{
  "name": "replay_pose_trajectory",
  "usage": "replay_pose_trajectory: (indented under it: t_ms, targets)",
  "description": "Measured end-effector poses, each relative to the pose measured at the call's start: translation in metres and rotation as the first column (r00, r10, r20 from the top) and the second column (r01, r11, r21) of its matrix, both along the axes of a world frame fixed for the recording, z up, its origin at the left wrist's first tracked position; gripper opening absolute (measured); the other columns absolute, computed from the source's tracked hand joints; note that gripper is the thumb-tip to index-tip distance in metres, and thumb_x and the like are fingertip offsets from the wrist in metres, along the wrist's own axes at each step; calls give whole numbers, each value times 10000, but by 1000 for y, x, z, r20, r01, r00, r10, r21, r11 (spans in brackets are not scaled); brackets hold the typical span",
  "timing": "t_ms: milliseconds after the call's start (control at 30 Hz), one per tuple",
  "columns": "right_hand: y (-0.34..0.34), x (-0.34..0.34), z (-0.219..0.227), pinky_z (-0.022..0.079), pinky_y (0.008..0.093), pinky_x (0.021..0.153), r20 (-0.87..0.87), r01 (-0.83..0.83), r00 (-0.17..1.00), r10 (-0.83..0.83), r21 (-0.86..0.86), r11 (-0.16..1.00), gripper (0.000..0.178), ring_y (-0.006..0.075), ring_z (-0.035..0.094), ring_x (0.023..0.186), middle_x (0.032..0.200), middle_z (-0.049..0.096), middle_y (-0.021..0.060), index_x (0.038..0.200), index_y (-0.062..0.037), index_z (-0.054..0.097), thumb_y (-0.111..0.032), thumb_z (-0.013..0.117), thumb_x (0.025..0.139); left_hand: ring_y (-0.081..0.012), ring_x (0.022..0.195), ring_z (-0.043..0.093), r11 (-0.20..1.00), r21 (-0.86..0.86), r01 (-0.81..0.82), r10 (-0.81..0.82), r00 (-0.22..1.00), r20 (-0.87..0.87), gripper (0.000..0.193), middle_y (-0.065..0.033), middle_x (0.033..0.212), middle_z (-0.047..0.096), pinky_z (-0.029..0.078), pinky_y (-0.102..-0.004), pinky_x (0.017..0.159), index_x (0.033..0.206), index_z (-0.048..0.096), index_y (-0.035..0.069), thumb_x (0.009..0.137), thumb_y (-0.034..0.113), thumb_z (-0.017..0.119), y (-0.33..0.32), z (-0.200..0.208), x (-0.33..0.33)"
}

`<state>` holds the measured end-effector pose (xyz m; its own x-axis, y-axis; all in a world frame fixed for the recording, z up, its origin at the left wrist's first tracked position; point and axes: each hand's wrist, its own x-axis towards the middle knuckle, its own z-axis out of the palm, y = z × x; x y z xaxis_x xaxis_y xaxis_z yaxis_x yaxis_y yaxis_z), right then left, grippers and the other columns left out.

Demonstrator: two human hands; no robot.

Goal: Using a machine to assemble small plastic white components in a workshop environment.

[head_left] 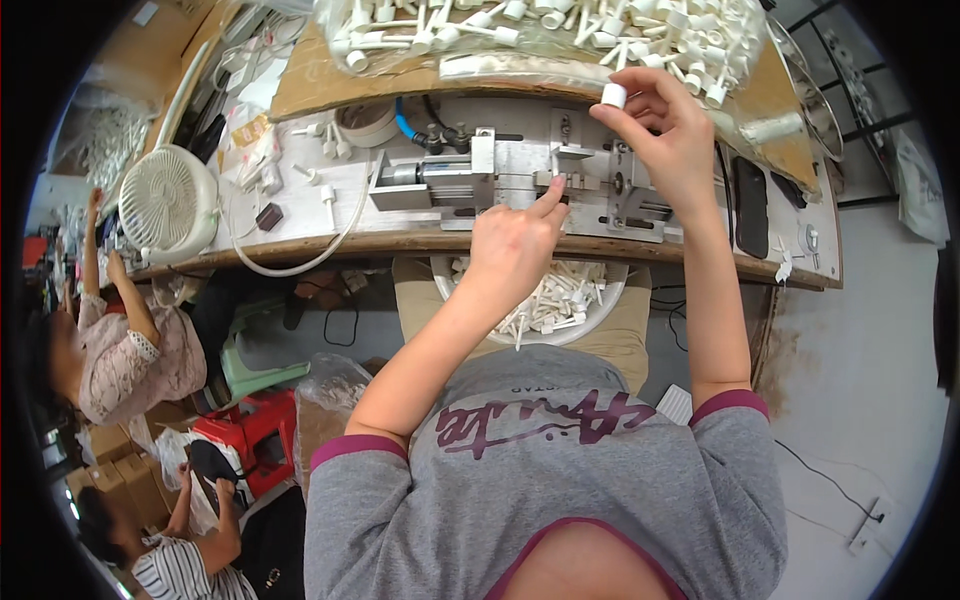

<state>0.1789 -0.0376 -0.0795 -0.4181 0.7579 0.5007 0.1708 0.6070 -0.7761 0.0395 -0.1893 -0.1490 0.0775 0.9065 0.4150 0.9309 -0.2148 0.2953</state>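
Observation:
Between the thumb and fingertips of my right hand (668,128) is a small white cylindrical cap (614,96), held above the right part of a metal clamping fixture (455,185). My left hand (512,242) reaches over the fixture's front edge. Its index finger is stretched out and its tip touches the small metal holder (570,183) in the middle; the other fingers are bent and partly hidden. A thin upright piece stands just beyond that fingertip. In my lap, under the table edge, a white basin (612,300) holds many white stemmed parts.
White capped stems (600,35) are heaped in plastic on cardboard (330,75) at the back. A white fan (168,200), tape roll (366,122) and looped tube (290,270) lie left. A black phone (750,208) lies right. Two other people work at far left.

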Motion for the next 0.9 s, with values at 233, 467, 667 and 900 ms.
replay_pose_trajectory:
  t_ms: [233,467,667,900]
  targets:
    - [-45,14,-6,558,273,660,67,-17,998,2,215,976,280,175,683,901,1032,627,70,1052,-63,711,-43,786,783,-259,716,717,995,-90,47,-42,997,58,273,-76,1198,706,567,-351,642,1010,738,74,774,205,780,-1,13,-6]
    - [-94,34,-55,556,333,713,382,-73,914,-141,494,866,300,234,692,859,1275,652,125,1029,-37,655,-65,764,751,-239,721,700,932,303,-198,106,949,295,99,-64,769,702,530,-349,608,867,737,107,845,203,747,52,84,-49]
    - [-96,12,-78,496,285,505,565,-166,803,-192,521,838,234,191,574,491,1252,684,106,970,-62,641,-94,728,756,-328,764,647,884,340,-321,330,944,33,259,-144,821,659,526,-413,715,847,668,2,756,198,810,124,80,-88]
    - [-91,5,-71,519,296,530,653,-187,724,-221,494,849,230,220,622,529,1232,688,128,982,-45,637,-112,708,773,-348,802,658,977,67,-205,163,905,393,217,-166,857,678,527,-428,733,909,686,-18,795,149,764,106,99,-69]
